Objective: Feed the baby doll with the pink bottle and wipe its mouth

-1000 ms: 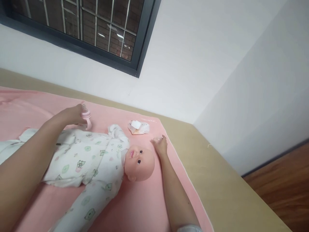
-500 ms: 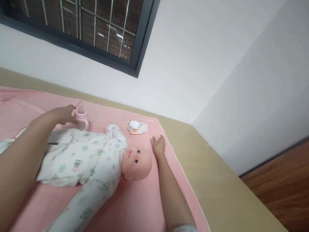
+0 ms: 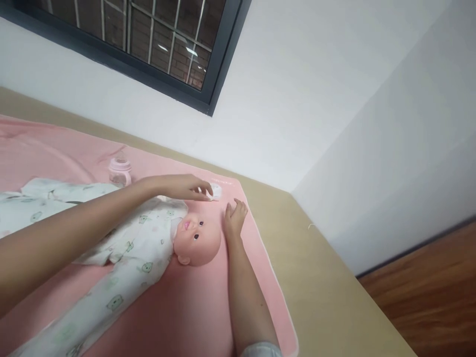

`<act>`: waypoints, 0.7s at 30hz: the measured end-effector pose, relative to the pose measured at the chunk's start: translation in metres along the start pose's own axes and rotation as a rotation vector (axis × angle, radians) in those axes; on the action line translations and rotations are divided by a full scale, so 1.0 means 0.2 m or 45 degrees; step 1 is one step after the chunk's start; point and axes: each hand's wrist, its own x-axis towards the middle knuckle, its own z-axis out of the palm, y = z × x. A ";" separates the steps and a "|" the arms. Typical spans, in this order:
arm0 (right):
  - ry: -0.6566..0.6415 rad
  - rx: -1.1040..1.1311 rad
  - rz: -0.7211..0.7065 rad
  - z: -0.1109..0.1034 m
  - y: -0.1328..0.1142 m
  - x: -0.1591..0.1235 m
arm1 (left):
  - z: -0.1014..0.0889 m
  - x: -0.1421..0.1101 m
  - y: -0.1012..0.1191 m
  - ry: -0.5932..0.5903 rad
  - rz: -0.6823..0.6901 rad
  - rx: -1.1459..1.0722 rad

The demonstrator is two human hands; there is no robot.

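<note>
A baby doll (image 3: 197, 237) in a white printed romper lies on its back on a pink blanket (image 3: 193, 307). My left hand (image 3: 182, 186) reaches across the doll's chest, fingers stretched out, its fingertips touching a small white packet (image 3: 214, 191) that lies beyond the doll's head. The hand hides most of that packet. My right hand (image 3: 234, 218) rests on the blanket just right of the doll's head, fingers loosely curled and apart, holding nothing. A pink baby bottle (image 3: 119, 171) stands upright on the blanket behind the doll's body, away from both hands.
The blanket covers a tan surface (image 3: 327, 292) that runs along a white wall (image 3: 297, 99) under a dark-framed barred window (image 3: 148, 34). The surface's edge drops to a wooden floor (image 3: 427, 292) at the right.
My left hand let go of the pink bottle, which now stands on its own, and moved right across the doll to the white packet. My right hand shifted slightly left.
</note>
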 end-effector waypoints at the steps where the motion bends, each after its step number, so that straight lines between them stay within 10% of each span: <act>1: -0.003 0.001 -0.055 0.01 -0.01 -0.01 | 0.02 0.05 0.01 -0.111 0.051 -0.064; 9: -0.085 0.042 -0.305 0.11 -0.01 -0.02 | 0.19 0.34 -0.04 -0.850 -0.226 -0.414; 21: -0.383 -0.158 -0.349 0.13 -0.04 -0.01 | 0.33 0.41 -0.07 -1.067 -0.421 -0.579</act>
